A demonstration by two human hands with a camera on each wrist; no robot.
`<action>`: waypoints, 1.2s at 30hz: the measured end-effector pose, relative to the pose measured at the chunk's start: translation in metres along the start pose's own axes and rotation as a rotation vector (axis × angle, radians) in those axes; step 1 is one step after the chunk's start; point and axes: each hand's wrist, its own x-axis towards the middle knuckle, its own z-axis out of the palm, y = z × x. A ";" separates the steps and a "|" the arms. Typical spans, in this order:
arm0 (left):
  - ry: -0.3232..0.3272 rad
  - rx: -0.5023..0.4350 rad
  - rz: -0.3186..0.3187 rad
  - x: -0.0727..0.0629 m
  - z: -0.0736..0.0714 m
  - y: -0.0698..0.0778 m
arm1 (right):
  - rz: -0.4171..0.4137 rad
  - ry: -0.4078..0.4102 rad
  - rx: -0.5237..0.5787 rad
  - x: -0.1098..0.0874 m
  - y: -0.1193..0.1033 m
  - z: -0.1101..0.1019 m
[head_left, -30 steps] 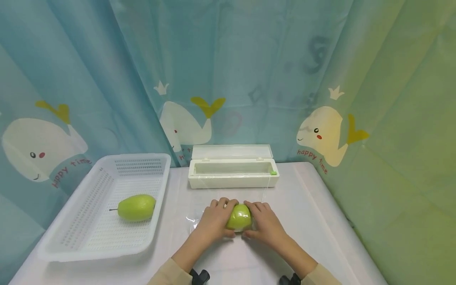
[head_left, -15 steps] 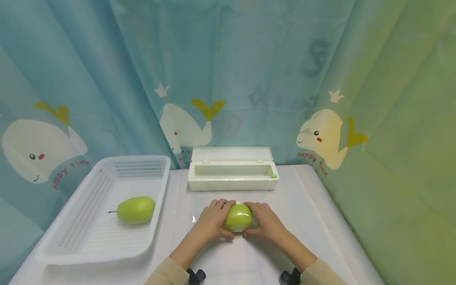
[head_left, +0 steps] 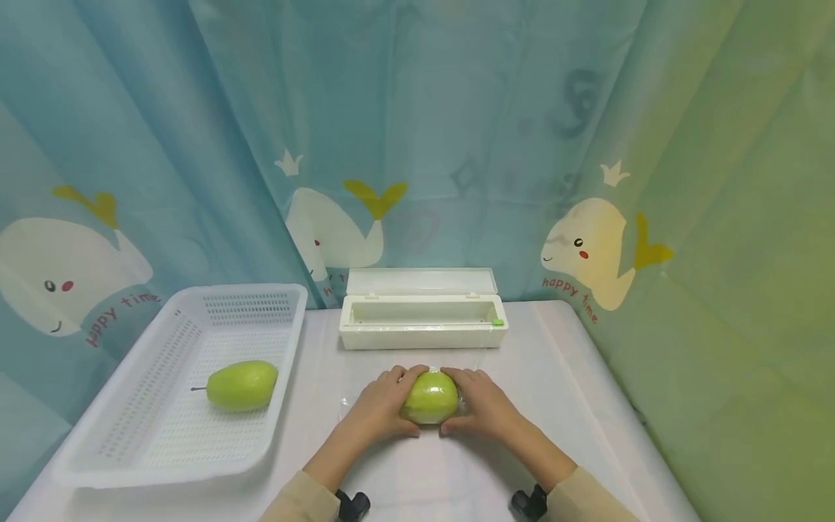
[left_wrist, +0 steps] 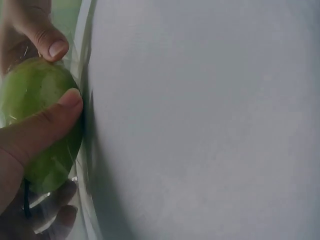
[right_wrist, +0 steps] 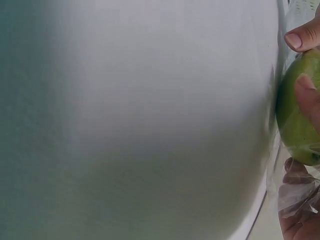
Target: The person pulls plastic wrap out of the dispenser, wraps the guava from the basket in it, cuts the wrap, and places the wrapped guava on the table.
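Note:
A green pear [head_left: 431, 398] lies on the table in front of me, with shiny clear cling film over it. My left hand [head_left: 381, 404] holds its left end, thumb on the near side and fingers over the far side. On the right end my right hand [head_left: 484, 406] grips it in the same way. In the left wrist view the pear [left_wrist: 42, 95] shows a dark stem by the left fingers. Crumpled cling film [right_wrist: 297, 197] bunches over the right fingers in the right wrist view. The palms and most of the fruit's ends are hidden.
A white cling film box [head_left: 422, 337] with its lid raised stands beyond the hands, a green slider at its right end. To the left is a white perforated basket [head_left: 293, 341] holding another green pear [head_left: 242, 386]. Curtains [head_left: 430, 109] with whale prints hang behind and to the right.
My hands have spread slightly apart along the pear, so more of it shows between them. The view has shifted a little. Basket and box stay where they were.

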 end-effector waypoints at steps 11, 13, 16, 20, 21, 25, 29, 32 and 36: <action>-0.057 -0.157 -0.004 0.002 -0.005 -0.012 | -0.033 -0.025 0.032 0.005 0.005 -0.004; -0.057 -0.167 -0.001 0.003 -0.006 -0.015 | -0.049 -0.034 0.029 0.008 0.007 -0.005; -0.066 -0.165 0.005 0.005 -0.006 -0.018 | -0.070 -0.046 0.032 0.011 0.011 -0.006; -0.079 -0.162 0.023 0.008 -0.006 -0.022 | -0.102 -0.050 0.025 0.014 0.018 -0.005; -0.083 -0.167 0.026 0.008 -0.006 -0.023 | -0.115 -0.045 0.025 0.015 0.019 -0.004; -0.095 -0.198 0.045 0.010 -0.007 -0.024 | -0.163 -0.026 0.008 0.018 0.024 -0.003; -0.105 -0.202 0.061 0.010 -0.007 -0.025 | -0.183 -0.037 -0.042 0.019 0.026 -0.004; -0.099 -0.181 0.066 0.010 -0.006 -0.024 | -0.197 -0.053 -0.068 0.021 0.027 -0.006; -0.071 -0.141 0.076 0.010 -0.008 -0.023 | -0.241 -0.034 -0.073 0.022 0.028 -0.010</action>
